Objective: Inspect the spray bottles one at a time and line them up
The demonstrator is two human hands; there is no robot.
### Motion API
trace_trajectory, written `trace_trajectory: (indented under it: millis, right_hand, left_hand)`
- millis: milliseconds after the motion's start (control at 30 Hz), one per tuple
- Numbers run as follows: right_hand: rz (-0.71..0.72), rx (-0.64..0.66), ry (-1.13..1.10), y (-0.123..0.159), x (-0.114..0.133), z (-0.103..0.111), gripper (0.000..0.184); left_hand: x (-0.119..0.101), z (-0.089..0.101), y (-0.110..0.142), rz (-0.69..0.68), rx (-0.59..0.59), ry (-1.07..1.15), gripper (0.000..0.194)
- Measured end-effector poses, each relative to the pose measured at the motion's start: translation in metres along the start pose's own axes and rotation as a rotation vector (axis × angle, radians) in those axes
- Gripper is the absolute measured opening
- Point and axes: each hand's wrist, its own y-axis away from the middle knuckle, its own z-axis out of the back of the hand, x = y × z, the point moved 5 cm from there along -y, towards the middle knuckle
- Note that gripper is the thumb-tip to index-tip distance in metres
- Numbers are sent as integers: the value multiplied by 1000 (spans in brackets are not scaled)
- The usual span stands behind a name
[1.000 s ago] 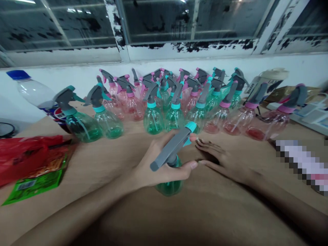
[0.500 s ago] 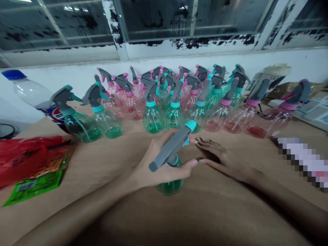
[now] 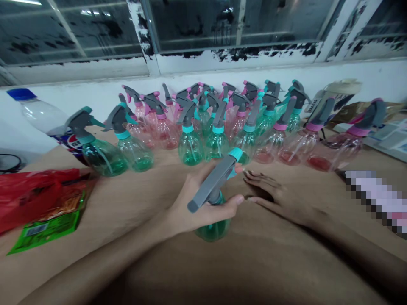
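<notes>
A green spray bottle (image 3: 213, 231) with a grey head and turquoise nozzle stands close to me on the table. Around its neck, just under the head, my left hand (image 3: 190, 212) is wrapped, thumb on the near side. Flat on the wood to the right rests my right hand (image 3: 282, 201), fingers stretched toward the bottle and holding nothing. Beyond both hands, a front row includes another green spray bottle (image 3: 190, 148) and a pink spray bottle (image 3: 290, 148). Several more are crowded behind them, partly hidden.
At the left lie a red plastic bag (image 3: 34, 195) and a green snack packet (image 3: 47, 231), with a Pepsi bottle (image 3: 44, 116) behind. To the right are a pixelated flat object (image 3: 375, 199) and a pale container (image 3: 340, 93). A white wall with windows stands behind the table (image 3: 127, 199).
Almost nothing differs. The view has shifted very slightly, and my left hand keeps its hold on the bottle while my right hand stays flat.
</notes>
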Motion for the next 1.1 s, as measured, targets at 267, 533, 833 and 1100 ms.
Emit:
trace_trajectory:
  millis: [267, 533, 833, 1100]
  right_hand:
    - [17, -21, -22, 0, -2, -1, 57]
    - [4, -16, -20, 0, -2, 0, 55]
    - [0, 6, -10, 0, -2, -1, 56]
    - [-13, -22, -20, 0, -1, 1, 54]
  left_hand:
    - [4, -3, 3, -30, 7, -29, 49]
    - [1, -1, 0, 7, -3, 10, 44]
    - [0, -1, -2, 19, 1, 1, 39]
    - [-3, -1, -1, 18, -12, -74, 11]
